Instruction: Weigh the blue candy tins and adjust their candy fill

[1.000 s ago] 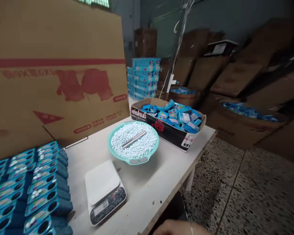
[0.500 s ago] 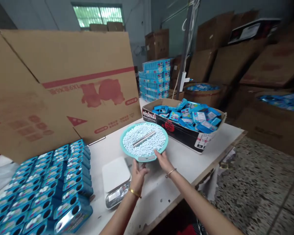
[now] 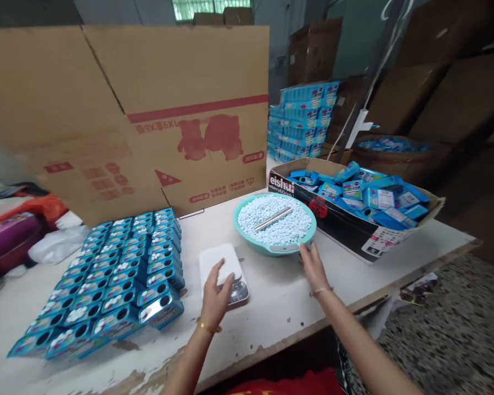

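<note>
A turquoise bowl (image 3: 267, 250) full of small pale-blue candies (image 3: 255, 211) is on the white table, with a shiny metal tube (image 3: 273, 219) lying across the candies. My right hand (image 3: 313, 266) grips the bowl's near right rim, thumb at the edge and the other fingers partly hidden below. Over the white kitchen scale (image 3: 212, 257) my left hand (image 3: 217, 293) is held with thumb and fingers apart, holding nothing; whether it touches the scale I cannot tell. Left of the scale stand rows of blue boxes (image 3: 160, 296) with round holes and white candies on top.
A large cardboard sheet (image 3: 222, 71) stands along the back. At the right, an open black carton (image 3: 333, 225) holds many blue packs (image 3: 354, 189). Behind it are stacked blue boxes (image 3: 302, 120) and a metal pole (image 3: 370, 82). A plastic bag (image 3: 61, 244) lies far left.
The bowl has come to the table to the right of the scale. My left hand has let go of it and moved left over the scale. The view has turned left.
</note>
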The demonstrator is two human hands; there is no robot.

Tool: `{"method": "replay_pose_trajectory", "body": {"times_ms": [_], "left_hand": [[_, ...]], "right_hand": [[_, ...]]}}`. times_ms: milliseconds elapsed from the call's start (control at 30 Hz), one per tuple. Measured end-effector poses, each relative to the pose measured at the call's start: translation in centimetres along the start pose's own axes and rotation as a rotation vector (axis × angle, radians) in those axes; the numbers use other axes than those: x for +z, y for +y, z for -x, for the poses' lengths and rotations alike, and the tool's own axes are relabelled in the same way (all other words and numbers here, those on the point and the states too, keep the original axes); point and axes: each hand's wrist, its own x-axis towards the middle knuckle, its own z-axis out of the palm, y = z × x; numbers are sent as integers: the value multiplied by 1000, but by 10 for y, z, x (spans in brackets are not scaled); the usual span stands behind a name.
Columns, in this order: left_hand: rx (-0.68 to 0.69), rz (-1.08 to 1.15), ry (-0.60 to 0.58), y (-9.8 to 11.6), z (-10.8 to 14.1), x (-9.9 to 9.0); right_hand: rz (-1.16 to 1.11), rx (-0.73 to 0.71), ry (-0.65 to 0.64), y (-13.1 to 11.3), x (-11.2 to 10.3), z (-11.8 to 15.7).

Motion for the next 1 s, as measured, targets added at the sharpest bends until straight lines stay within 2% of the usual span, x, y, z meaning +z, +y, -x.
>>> {"method": "replay_pose_trajectory", "body": {"times_ms": [67,133,200,267,367,467,533,633,700,767,833,900,1000], "left_hand": [[32,-135,219,-19,21,-31],[-23,-211,326,-40,38,-47],[-96,-197,313,-59,50,-49],[-104,-163,278,-71,56,-44],[-74,-136,254,-79,62,-36],[-25,-137,231,-76,74,-40],[20,-146,181,-71,88,-50],[97,-176,104,-57,108,-80],[186,-243,122,-42,114,-107],[416,-538,227,-26,111,-134],[542,-827,248,-11,101,-157],[587,-1068,207,0,87,-170],[597,-1313,118,9,68,-173]], "right_hand": [[48,79,-21,7,20,35],[88,129,-134,12,46,65],[129,138,-242,14,72,83],[172,114,-317,12,92,89],[225,42,-380,7,106,91],[267,-4,-410,4,102,99],[289,7,-420,6,92,108],[298,39,-409,13,74,121],[287,44,-373,18,63,125],[266,39,-339,24,55,126],[235,30,-325,29,50,126],[200,14,-318,33,47,127],[153,-17,-316,37,44,128]]}}
